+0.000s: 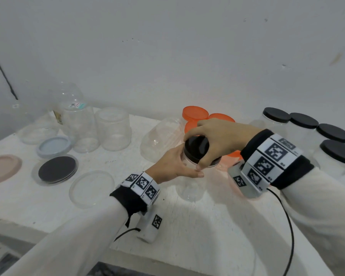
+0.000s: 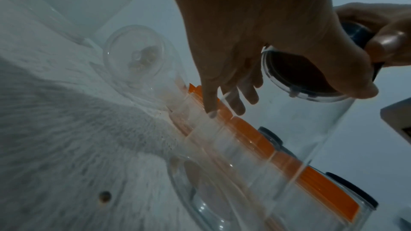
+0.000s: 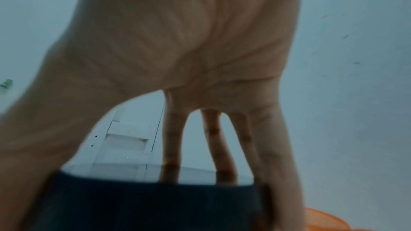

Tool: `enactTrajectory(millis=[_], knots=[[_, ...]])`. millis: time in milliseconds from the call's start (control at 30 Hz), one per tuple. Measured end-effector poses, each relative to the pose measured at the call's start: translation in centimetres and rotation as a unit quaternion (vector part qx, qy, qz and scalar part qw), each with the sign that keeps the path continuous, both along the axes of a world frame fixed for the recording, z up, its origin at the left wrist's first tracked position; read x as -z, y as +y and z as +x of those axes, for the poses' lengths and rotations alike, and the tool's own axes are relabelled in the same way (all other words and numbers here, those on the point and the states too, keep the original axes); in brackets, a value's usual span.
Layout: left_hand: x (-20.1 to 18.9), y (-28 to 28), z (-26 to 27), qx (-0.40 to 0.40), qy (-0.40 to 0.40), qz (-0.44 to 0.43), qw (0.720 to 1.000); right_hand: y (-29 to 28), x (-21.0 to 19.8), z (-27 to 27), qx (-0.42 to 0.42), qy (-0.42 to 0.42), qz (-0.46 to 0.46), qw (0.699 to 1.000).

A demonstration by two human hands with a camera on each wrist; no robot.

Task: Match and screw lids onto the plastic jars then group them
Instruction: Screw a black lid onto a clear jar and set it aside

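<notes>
A clear plastic jar (image 1: 190, 186) (image 2: 311, 129) stands upright at the middle of the white table. My left hand (image 1: 175, 165) (image 2: 233, 45) grips it just below the neck. A black lid (image 1: 196, 149) (image 2: 298, 73) (image 3: 144, 205) sits on the jar's mouth, and my right hand (image 1: 213, 140) (image 3: 177, 59) holds this lid from above with fingers and thumb curled round its rim. Several jars with black lids (image 1: 307, 124) stand grouped at the right. Orange lids (image 1: 195, 113) (image 2: 249, 129) lie behind the held jar.
Open clear jars (image 1: 114, 130) stand at the back left, and one clear jar (image 1: 161, 138) lies on its side. Loose lids lie at the left: blue-grey (image 1: 54, 149), pink (image 1: 2, 168), black on clear (image 1: 57, 169), clear (image 1: 92, 188). A wall rises behind; the table edge (image 1: 68, 234) runs near me.
</notes>
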State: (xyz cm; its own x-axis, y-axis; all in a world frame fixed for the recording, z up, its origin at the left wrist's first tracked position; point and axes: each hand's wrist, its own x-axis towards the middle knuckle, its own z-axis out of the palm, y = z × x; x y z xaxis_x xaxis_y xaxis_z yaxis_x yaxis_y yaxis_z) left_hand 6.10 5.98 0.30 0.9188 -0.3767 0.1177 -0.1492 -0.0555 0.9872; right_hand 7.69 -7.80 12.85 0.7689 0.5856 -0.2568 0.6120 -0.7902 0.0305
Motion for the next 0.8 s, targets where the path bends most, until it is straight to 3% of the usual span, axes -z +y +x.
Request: enactTrajectory(millis=[233,533,800], knots=[[0.7,-0.4,0.0,-0.034,-0.027,-0.018,0.999,0.1,0.7,-0.2,0.023,-0.043,0.039,0.998],[0.0,0.3,-0.6,0.034,0.014,0.005,0.999,-0.5,1.2,-1.5,0.079,-0.013,0.03,0.996],[0.8,0.3,-1.5,0.051,0.03,-0.023,0.998,-4.3,3.9,-5.0,0.095,-0.027,0.095,0.991]])
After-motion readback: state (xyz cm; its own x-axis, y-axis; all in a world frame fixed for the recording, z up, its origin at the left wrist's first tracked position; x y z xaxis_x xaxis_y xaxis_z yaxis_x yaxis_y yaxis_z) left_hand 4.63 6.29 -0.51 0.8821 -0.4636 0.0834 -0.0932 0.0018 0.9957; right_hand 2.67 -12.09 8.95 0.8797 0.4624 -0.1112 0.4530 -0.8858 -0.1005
